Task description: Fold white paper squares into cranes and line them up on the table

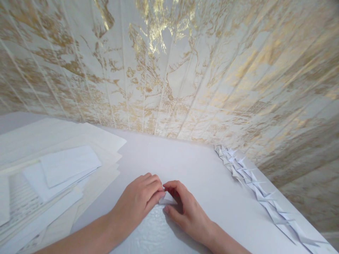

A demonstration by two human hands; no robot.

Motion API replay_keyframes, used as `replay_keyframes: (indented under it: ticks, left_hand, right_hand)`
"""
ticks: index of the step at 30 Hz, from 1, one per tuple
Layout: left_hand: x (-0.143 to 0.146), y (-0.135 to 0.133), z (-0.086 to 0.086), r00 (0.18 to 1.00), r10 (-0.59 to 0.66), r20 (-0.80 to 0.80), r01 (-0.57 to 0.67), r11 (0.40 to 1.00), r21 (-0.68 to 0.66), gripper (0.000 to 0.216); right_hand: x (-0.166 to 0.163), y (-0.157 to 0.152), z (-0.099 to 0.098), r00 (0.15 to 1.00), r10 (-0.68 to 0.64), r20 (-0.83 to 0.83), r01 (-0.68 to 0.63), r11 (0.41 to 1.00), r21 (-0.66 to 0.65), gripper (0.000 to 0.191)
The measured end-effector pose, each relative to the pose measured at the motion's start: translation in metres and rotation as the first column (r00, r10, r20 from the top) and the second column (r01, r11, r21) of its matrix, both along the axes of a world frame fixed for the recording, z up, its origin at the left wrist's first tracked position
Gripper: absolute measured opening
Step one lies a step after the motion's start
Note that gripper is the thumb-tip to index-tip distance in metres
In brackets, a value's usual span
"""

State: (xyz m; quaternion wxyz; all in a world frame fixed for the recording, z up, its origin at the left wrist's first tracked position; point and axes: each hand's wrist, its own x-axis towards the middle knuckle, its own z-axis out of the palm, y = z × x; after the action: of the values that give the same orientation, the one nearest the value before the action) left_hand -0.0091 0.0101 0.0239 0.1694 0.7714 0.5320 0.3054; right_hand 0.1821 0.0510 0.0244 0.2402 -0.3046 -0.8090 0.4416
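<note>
Between my two hands, low in the middle of the head view, is a small folded piece of white paper (168, 199). My left hand (141, 194) pinches its left end between thumb and fingers. Around its right side curves my right hand (182, 204), fingers bent, with the thumb below the paper and apart from the forefinger. Whether the right fingertips touch the paper is hard to make out. The paper's far side is hidden behind the fingers.
Sheets of paper (106, 141) and folded white papers (71, 165) lie piled on the left of the white table (169, 155). Along the right edge stand rows of folded white paper figures (254, 187) with pointed tips. A gold-patterned wall covering (164, 77) rises behind.
</note>
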Motion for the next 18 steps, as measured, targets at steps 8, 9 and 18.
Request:
replay_keyframes:
  ticks: [8,9,18]
  left_hand:
    - [0.004,-0.001,-0.004,0.987,-0.156,0.027,0.157,0.987,-0.022,0.028]
    - [0.005,0.0,-0.005,0.985,-0.17,0.016,0.171,0.985,-0.027,0.029]
    - [0.003,0.001,0.007,0.95,0.012,0.311,0.082,0.954,-0.287,0.03]
  right_hand:
    - [-0.003,-0.008,0.01,0.975,0.06,-0.214,-0.143,0.908,-0.394,0.031]
    - [-0.002,-0.006,0.009,0.973,0.051,-0.225,-0.141,0.902,-0.407,0.03]
    - [0.002,0.0,-0.004,0.977,-0.086,-0.197,0.019,0.947,-0.32,0.024]
